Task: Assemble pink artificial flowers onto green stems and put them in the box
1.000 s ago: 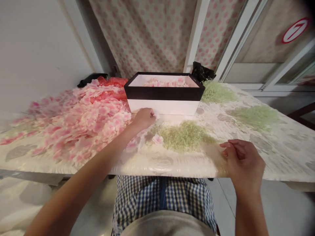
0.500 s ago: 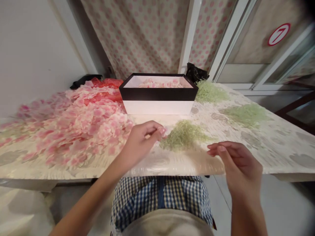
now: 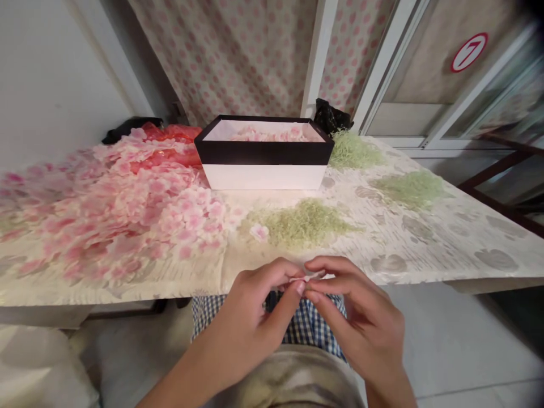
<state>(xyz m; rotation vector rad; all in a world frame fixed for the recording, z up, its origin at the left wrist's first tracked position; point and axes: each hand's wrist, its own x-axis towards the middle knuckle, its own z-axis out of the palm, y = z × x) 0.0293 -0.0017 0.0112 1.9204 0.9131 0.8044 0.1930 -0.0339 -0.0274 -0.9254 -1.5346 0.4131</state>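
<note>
"Pink petals, heaped loose: is that what covers the left of the table [image 3: 450, 249]?"

"Yes, a broad heap of pink blossoms [image 3: 140, 209], with red wrapping [image 3: 174, 135] at its far side."

"And the hands?"

"Both are near the table's front edge, fingertips close together. The left hand [image 3: 259, 317] has its thumb and forefinger pinched on a small pale-pink piece [image 3: 306, 279]. It is mostly hidden, so I can't tell its full shape."

"Does the right hand [image 3: 361, 317] have hold of it too?"

"Its fingers are curled, the tips right by the piece's other side. I can't tell whether they grip it."

"What lies just beyond them?"

"A green tuft [image 3: 308, 222] of fine sprigs, flat on the cover, with a single blossom [image 3: 259, 232] at its left end."

"And behind that?"

"A black-and-white box [image 3: 263, 164], open at the top, with more pink flowers [image 3: 272, 134] inside. Behind its right corner sits a black bag [image 3: 332, 116]."

"Any more green?"

"Two clumps on the right: one clump [image 3: 357, 150] beside the box, another clump [image 3: 410, 188] nearer the table's right edge."
</note>
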